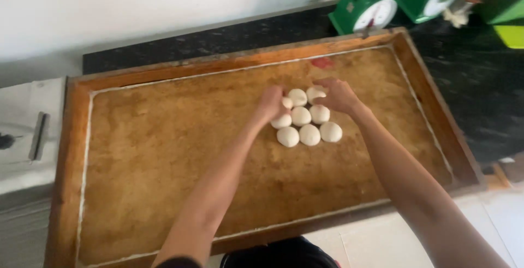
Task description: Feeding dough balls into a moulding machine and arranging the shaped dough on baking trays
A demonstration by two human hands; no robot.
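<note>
Grey appliance (22, 137): stood off the tray's left edge, only partly in view.

Wooden tray (71, 153): large, rectangular, raised rim, brown floured floor; filled most of the view.

Left hand (271, 104): reached into the tray's far-centre area, fingers curled around a dough ball (286, 102) at the cluster's left side; the ball showed only partly behind the fingers.

Dough balls (301, 116): white, round, smooth, packed touching in rows just right of the tray's centre, nearer the far edge than the near one. The front row held three, side by side.

Right hand (338, 94): at the cluster's far right, fingers bent down over another dough ball (315, 91), gripping it from above.

Red smear (322, 63): on the tray floor near the far edge, beyond the hands.

Green scales (364, 7): two with white dials, on the dark counter (480, 82) past the tray's far right corner.
</note>
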